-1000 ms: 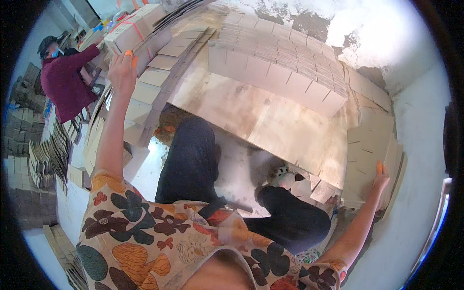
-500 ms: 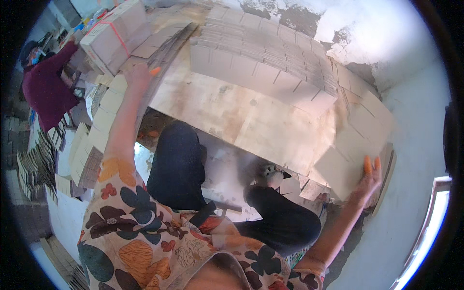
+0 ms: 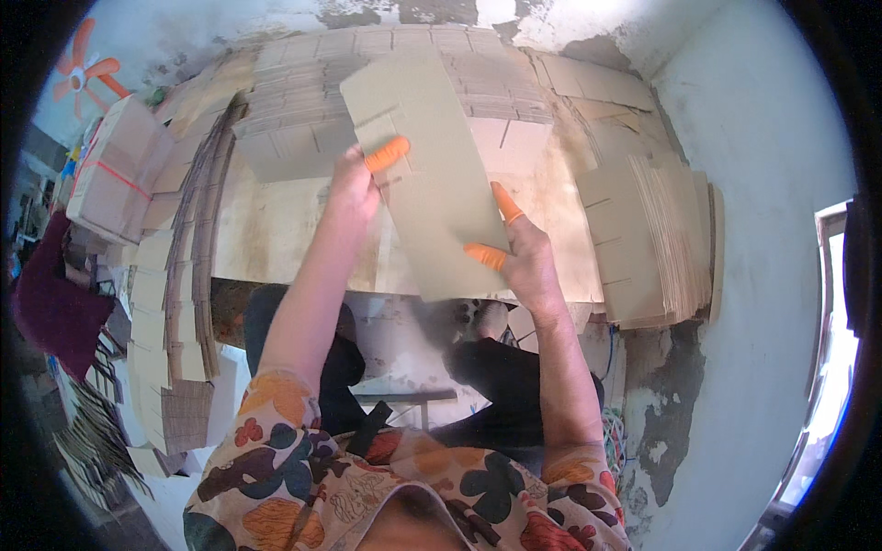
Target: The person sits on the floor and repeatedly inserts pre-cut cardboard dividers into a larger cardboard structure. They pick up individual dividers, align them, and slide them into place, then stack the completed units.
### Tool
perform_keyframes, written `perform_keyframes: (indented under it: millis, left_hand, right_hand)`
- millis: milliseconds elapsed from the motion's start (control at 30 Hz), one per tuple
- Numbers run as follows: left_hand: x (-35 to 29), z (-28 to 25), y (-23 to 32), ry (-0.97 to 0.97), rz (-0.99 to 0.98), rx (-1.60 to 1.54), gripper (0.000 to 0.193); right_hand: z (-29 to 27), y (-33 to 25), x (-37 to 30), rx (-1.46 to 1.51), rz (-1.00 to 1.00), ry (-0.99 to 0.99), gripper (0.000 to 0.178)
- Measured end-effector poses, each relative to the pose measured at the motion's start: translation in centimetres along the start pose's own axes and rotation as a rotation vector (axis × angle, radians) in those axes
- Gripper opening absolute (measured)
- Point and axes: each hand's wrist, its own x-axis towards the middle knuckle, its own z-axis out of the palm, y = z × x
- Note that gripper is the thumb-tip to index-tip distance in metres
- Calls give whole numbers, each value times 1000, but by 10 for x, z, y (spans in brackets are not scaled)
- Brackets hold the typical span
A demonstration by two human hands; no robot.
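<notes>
While 2 hands grip it, cardboard slants between the fingers.

The sheet is matt cardboard, smooth across its face, and the stack of similar board shows rough, layered edges. The finger covers look like smooth rubber, while the table is pale, stained wood. The shirt is matt printed cloth, and the wall is matt plaster, flaking and rough in places.

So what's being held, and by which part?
A long tan cardboard piece: the left hand grips its slotted left edge, the right hand its lower right edge.
</notes>
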Motion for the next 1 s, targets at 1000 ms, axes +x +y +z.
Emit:
perform_keyframes:
  millis: [1000]
  left_hand:
    - [94,68,-72,-568,1117,1728,10]
  right_hand:
    - [-52,34,38,-717,-209,595,67]
